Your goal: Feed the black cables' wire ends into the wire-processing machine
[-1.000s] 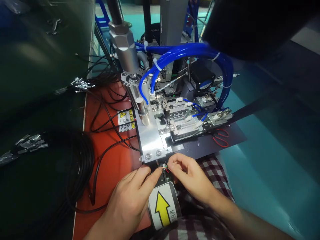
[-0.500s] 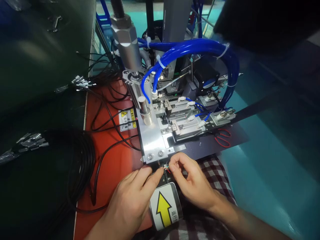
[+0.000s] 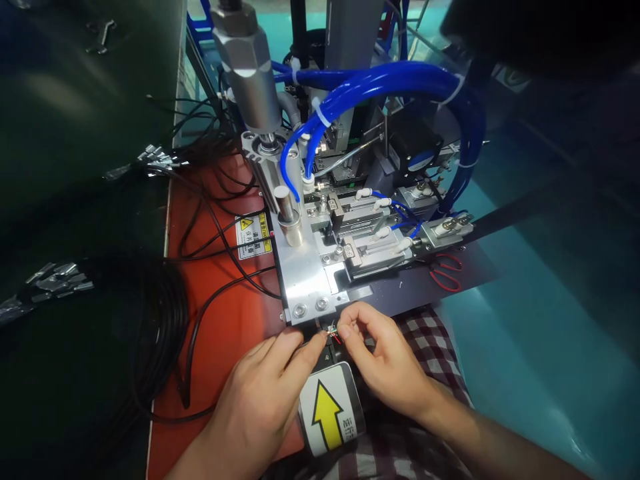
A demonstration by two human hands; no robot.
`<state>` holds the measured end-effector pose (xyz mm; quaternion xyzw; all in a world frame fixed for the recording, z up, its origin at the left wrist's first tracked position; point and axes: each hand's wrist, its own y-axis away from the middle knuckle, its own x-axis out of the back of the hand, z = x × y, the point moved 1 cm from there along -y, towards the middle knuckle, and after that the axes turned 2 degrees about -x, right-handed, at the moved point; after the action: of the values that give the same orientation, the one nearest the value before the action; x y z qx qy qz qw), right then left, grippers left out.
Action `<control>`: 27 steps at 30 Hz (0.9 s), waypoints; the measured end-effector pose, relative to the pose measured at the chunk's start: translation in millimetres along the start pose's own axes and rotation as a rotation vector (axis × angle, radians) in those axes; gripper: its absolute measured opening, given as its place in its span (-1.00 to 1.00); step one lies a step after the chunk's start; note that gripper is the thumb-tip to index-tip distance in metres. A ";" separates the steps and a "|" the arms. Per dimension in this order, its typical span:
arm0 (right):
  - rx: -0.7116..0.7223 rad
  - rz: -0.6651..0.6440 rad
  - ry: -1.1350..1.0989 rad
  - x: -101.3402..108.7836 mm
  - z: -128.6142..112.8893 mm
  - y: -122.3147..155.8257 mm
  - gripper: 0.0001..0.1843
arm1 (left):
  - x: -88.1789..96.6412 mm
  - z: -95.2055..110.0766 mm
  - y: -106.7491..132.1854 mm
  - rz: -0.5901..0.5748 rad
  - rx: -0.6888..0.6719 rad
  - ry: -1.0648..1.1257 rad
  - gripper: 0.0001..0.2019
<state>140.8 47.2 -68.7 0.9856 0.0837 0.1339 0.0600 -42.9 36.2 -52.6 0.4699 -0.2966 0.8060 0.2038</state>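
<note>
My left hand (image 3: 260,397) and my right hand (image 3: 383,357) meet at the near edge of a metal fixture plate (image 3: 305,277). Between their fingertips is a stripped cable end (image 3: 331,331) with thin coloured wires, red among them. The left thumb and forefinger pinch the black cable just behind the wires. The right thumb and forefinger pinch the wire tips. Below the hands sits a white label with a yellow arrow (image 3: 330,408).
A pneumatic machine with a silver cylinder (image 3: 247,63) and blue air hoses (image 3: 380,83) stands behind the plate. Black cables (image 3: 160,320) coil over the orange bench top (image 3: 227,320), with metal-tipped ends (image 3: 55,280) at left. Red-handled scissors (image 3: 445,272) lie at right.
The view has drifted slightly; both hands stay pinched at the wire end, with the right fingers shifting a little on the tips.
</note>
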 end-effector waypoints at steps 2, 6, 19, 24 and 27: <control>-0.068 -0.017 -0.064 -1.2 0.8 0.5 -0.84 | -0.1 0.5 -0.5 0.002 -0.001 0.000 -0.57; -0.155 -0.058 -0.133 -1.4 0.4 1.3 -0.84 | 0.0 0.4 -0.7 -0.008 -0.001 0.014 -0.59; -0.156 -0.060 -0.106 1.9 -4.0 0.0 -0.85 | -0.5 -1.3 0.7 0.001 0.003 0.031 -0.60; -0.174 -0.061 -0.110 0.7 -2.5 0.9 -0.84 | -0.1 0.2 -0.3 -0.005 0.011 0.029 -0.60; -0.174 -0.048 -0.086 0.4 -2.9 0.8 -0.85 | -0.1 0.7 -0.3 -0.005 0.011 0.022 -0.60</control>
<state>140.5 46.8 -65.7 0.9793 0.0927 0.0966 0.1521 -42.3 35.9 -52.4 0.4630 -0.2890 0.8121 0.2063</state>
